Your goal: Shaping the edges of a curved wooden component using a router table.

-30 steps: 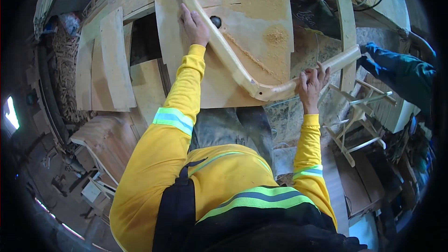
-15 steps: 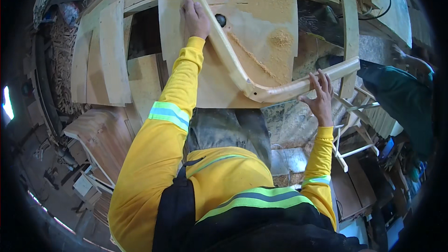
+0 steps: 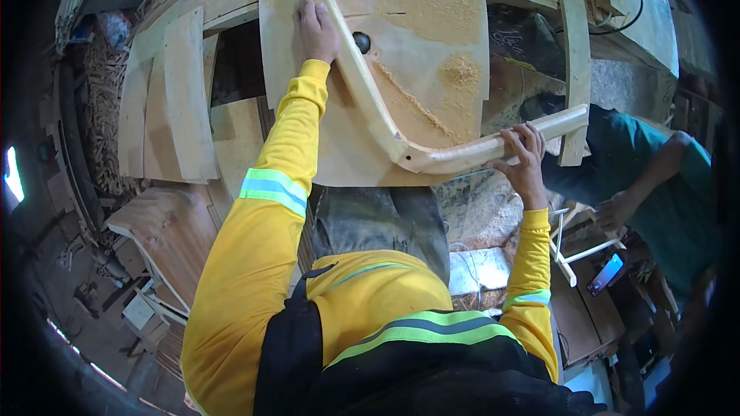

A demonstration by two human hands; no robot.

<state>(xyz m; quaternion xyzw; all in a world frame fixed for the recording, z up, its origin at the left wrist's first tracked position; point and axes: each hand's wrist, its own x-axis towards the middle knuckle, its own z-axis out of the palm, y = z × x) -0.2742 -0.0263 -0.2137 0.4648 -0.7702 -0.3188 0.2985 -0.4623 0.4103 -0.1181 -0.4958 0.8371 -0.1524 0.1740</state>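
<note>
A pale L-shaped wooden piece (image 3: 366, 92), smooth and rounded, with small holes at its bend and upper end, lies across a light wooden board (image 3: 301, 139). My left hand (image 3: 317, 29) rests flat against the outer left edge of its long arm, fingers stretched out. On the short arm at the right is my right hand (image 3: 526, 163), its fingers curled over the wood and its thumb on the near side. A dark round fitting (image 3: 361, 42) sits in the board beside the piece's inner edge.
Sawdust (image 3: 460, 71) is heaped on the board. At right, a person in a green shirt (image 3: 651, 185) bends close by the upright plank (image 3: 572, 54). A lit phone (image 3: 605, 274) lies below. Loose planks (image 3: 189, 92) stand at left; a black cable (image 3: 636, 8) hangs at upper right.
My right hand's fingers have closed onto the short arm, and the wooden piece has shifted slightly left. The other person has leaned in, arm lowered, and the phone has come into view.
</note>
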